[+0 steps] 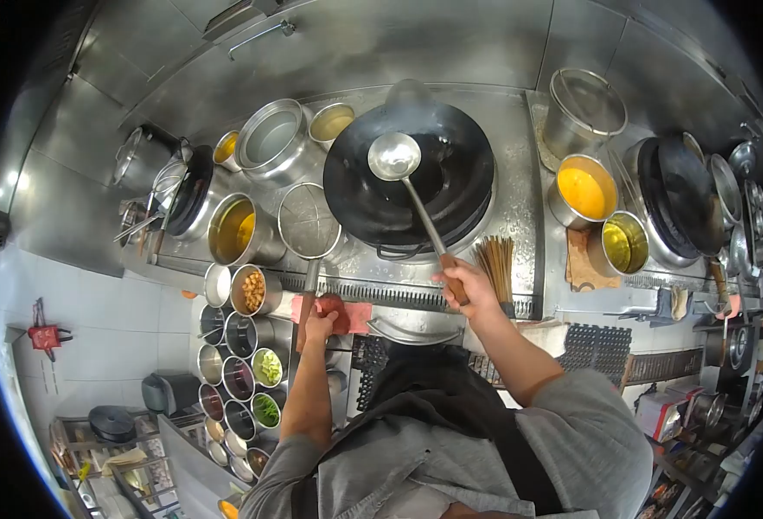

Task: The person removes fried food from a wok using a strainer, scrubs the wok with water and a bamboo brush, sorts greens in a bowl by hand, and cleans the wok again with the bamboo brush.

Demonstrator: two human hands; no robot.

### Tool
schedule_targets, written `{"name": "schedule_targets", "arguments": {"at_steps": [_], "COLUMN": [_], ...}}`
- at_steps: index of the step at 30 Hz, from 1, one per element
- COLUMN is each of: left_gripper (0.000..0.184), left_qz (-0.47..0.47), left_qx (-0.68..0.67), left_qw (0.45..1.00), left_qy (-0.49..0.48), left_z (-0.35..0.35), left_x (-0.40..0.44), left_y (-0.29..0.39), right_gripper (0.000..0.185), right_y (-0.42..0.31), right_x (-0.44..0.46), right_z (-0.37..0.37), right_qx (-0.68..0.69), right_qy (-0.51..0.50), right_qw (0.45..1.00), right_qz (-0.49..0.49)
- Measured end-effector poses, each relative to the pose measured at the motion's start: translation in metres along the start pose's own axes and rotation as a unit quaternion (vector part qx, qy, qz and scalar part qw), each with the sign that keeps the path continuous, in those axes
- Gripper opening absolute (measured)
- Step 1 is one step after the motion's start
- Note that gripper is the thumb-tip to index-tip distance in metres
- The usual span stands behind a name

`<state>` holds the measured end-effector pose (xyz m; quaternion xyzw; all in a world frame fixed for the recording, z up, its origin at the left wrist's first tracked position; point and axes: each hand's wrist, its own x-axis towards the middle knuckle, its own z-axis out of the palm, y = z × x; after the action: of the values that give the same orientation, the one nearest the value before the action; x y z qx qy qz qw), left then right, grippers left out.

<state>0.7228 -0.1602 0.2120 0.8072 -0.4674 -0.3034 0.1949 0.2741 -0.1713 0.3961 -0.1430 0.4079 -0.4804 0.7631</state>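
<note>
A steel ladle is held over the black wok, its bowl above the wok's middle. My right hand is wrapped round the ladle's wooden handle end, beside a bamboo brush. At the front edge of the stove, my left hand is closed on a red cloth. Next to it runs the wooden handle of a round strainer, which rests left of the wok. Whether my left fingers also touch that handle is unclear.
Left of the strainer stands a pot of yellow oil. Below it are a pot of diced food and several ingredient tins. To the right are an orange-filled pot, an oil pot and another wok.
</note>
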Motion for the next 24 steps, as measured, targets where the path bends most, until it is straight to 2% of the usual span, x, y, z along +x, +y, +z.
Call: {"name": "schedule_targets", "arguments": {"at_steps": [1, 2, 3, 4, 5, 7, 9, 11, 12, 13, 14, 15, 16, 17, 19, 20, 21, 22, 24], "left_gripper": [0.088, 0.091, 0.091, 0.087, 0.084, 0.078, 0.073, 0.068, 0.068, 0.057, 0.047, 0.037, 0.03, 0.03, 0.033, 0.033, 0.033, 0.033, 0.03], "left_qz": [-0.045, 0.047, 0.042, 0.049, 0.057, 0.065, 0.062, 0.057, 0.056, 0.016, -0.027, -0.068, -0.117, -0.119, -0.175, -0.175, -0.134, -0.092, -0.084], "left_qx": [-0.094, -0.016, -0.021, 0.042, 0.101, 0.102, 0.105, 0.05, 0.041, -0.154, -0.339, -0.508, -0.562, -0.562, -0.624, -0.623, -0.589, -0.549, -0.528], "left_qw": [0.994, 0.999, 0.999, 0.998, 0.993, 0.993, 0.992, 0.997, 0.997, 0.979, 0.915, 0.81, 0.761, 0.76, 0.689, 0.69, 0.722, 0.752, 0.77], "left_qy": [-0.046, 0.006, 0.0, 0.014, 0.028, 0.011, -0.012, -0.034, -0.041, -0.132, -0.216, -0.286, -0.302, -0.302, -0.325, -0.325, -0.337, -0.352, -0.348], "left_z": [0.011, 0.014, 0.012, 0.005, -0.006, -0.021, -0.015, -0.014, -0.011, -0.011, -0.012, -0.016, -0.043, -0.055, -0.063, -0.058, -0.05, -0.044, -0.036], "left_x": [0.014, 0.012, 0.002, -0.011, -0.02, -0.029, -0.031, -0.016, -0.008, -0.003, -0.001, 0.002, -0.009, -0.014, -0.018, -0.016, -0.014, -0.014, -0.022], "left_y": [-0.015, -0.016, -0.006, 0.014, 0.039, 0.07, 0.063, 0.052, 0.053, 0.052, 0.052, 0.055, 0.098, 0.123, 0.157, 0.166, 0.173, 0.181, 0.205], "right_gripper": [0.057, 0.059, 0.059, 0.059, 0.058, 0.057, 0.06, 0.06, 0.06, 0.058, 0.056, 0.056, 0.057, 0.057, 0.057, 0.058, 0.06, 0.062, 0.069], "right_y": [0.0, -0.008, -0.009, -0.01, -0.015, -0.021, -0.028, -0.028, -0.026, -0.021, -0.013, -0.005, 0.003, 0.012, 0.037, 0.048, 0.059, 0.074, 0.096], "right_x": [0.003, -0.001, -0.003, -0.008, -0.012, -0.025, -0.037, -0.054, -0.058, -0.062, -0.07, -0.078, -0.088, -0.097, -0.115, -0.125, -0.135, -0.144, -0.16], "right_z": [0.003, 0.009, 0.007, 0.001, -0.005, -0.023, -0.03, -0.025, -0.029, -0.038, -0.045, -0.049, -0.052, -0.055, -0.066, -0.072, -0.08, -0.092, -0.116], "right_qx": [-0.038, -0.144, -0.15, -0.35, -0.535, -0.572, -0.59, -0.619, -0.627, -0.61, -0.591, -0.595, -0.576, -0.555, -0.588, -0.619, -0.7, -0.707, -0.723], "right_qy": [0.0, 0.041, 0.047, 0.091, 0.127, 0.186, 0.227, 0.307, 0.308, 0.328, 0.347, 0.348, 0.364, 0.378, 0.362, 0.346, 0.354, 0.353, 0.352], "right_qw": [0.999, 0.989, 0.987, 0.926, 0.812, 0.749, 0.7, 0.646, 0.639, 0.644, 0.651, 0.649, 0.668, 0.686, 0.672, 0.656, 0.591, 0.586, 0.581], "right_qz": [-0.005, -0.019, -0.015, -0.107, -0.194, -0.278, -0.332, -0.325, -0.323, -0.325, -0.325, -0.322, -0.3, -0.278, -0.268, -0.259, -0.189, -0.177, -0.124]}}
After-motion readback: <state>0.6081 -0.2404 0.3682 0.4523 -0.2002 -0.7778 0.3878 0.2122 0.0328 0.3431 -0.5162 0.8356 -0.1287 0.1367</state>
